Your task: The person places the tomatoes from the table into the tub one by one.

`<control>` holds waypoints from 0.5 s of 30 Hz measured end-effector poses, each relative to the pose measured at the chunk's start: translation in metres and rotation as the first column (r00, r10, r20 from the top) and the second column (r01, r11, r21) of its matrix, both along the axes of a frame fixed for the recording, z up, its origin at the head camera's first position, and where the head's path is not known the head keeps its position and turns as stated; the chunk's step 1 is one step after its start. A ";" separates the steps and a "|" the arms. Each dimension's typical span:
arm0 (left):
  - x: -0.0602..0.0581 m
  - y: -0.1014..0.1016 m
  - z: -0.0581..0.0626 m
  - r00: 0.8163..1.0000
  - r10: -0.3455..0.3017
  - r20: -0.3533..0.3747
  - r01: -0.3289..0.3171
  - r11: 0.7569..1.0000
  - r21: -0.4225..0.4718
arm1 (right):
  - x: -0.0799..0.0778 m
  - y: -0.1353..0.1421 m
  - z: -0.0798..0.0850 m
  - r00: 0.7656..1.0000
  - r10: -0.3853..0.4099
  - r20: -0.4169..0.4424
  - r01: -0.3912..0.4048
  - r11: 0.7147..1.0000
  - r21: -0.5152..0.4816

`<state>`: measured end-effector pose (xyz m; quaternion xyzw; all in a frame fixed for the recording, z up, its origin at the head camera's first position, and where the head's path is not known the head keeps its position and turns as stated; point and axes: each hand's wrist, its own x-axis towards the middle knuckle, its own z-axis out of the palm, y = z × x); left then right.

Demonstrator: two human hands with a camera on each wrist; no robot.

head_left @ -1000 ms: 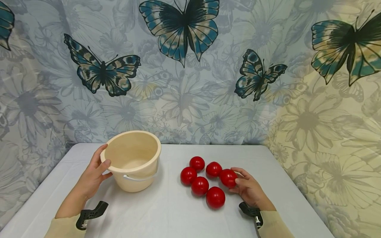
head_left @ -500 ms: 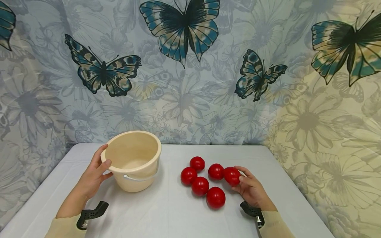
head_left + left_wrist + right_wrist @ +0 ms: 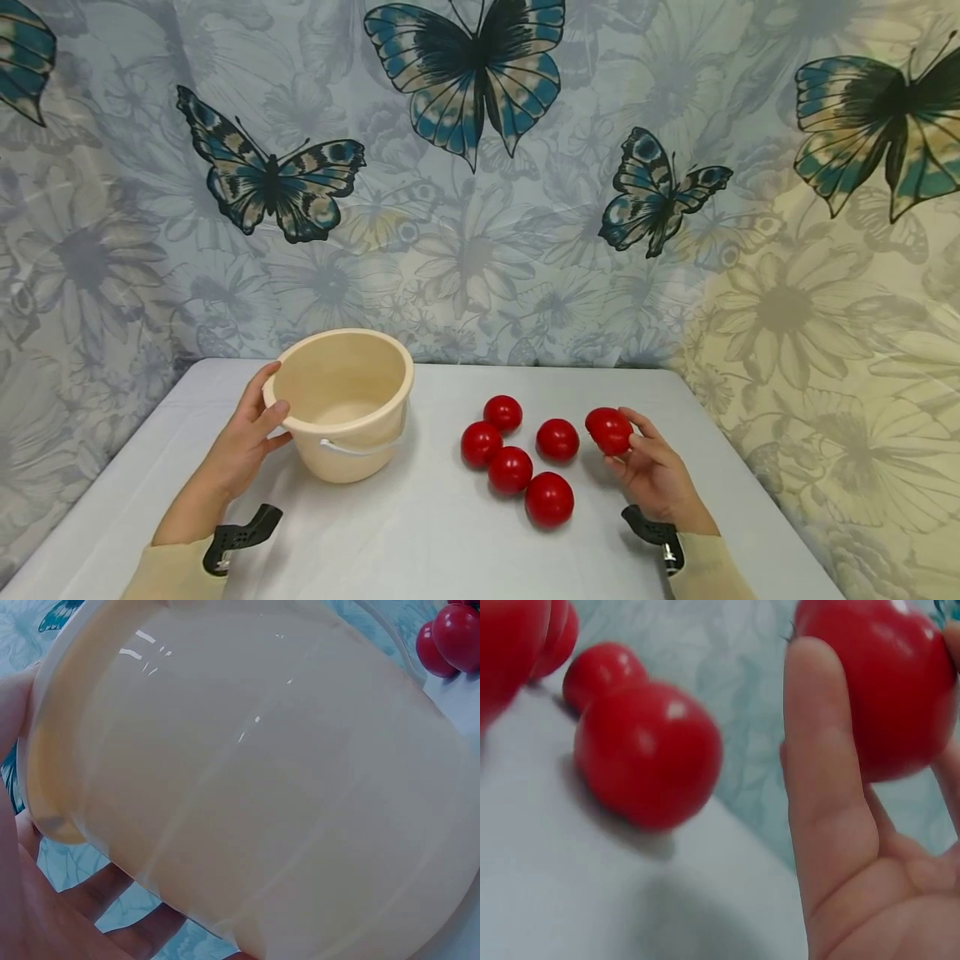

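A cream bucket (image 3: 345, 454) with a thin white handle (image 3: 352, 451) stands on the left of the table, its mouth tipped slightly toward me. My left hand (image 3: 243, 437) grips its left rim, thumb on the front and fingers round the side, as the left wrist view shows close up. My right hand (image 3: 662, 475) holds a shiny red tomato (image 3: 608, 431) between thumb and fingers, raised off the cloth with a shadow below. In the right wrist view, a bit of stem shows on this tomato (image 3: 900, 690). Left of it sits a loose tomato (image 3: 557, 440), apart from the others.
More red tomatoes (image 3: 511, 470) lie clustered mid-table, between the bucket and my right hand. A white cloth (image 3: 420, 542) covers the table. Behind its back edge hangs a floral fabric (image 3: 472, 258) with butterflies. A black wrist mount (image 3: 243, 533) sits on each sleeve.
My right hand has lifted its tomato up and to the right, away from the neighbouring one, which shifted slightly rightward and down. The left hand keeps its grip on the bucket.
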<state>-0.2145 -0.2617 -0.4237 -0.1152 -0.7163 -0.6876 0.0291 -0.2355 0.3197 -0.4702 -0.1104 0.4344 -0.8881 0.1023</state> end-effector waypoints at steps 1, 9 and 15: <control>0.000 0.001 0.000 1.000 0.002 0.001 -0.002 1.000 -0.002 | 0.001 -0.001 0.004 1.000 -0.008 -0.006 0.008 1.000 0.005; 0.000 0.003 0.001 1.000 0.023 0.020 -0.023 1.000 -0.004 | 0.003 -0.027 0.038 0.999 -0.036 -0.039 0.039 0.996 0.078; 0.000 0.004 0.001 0.999 0.027 0.026 -0.028 1.000 0.011 | -0.002 -0.070 0.073 0.998 0.023 -0.062 -0.016 0.994 0.106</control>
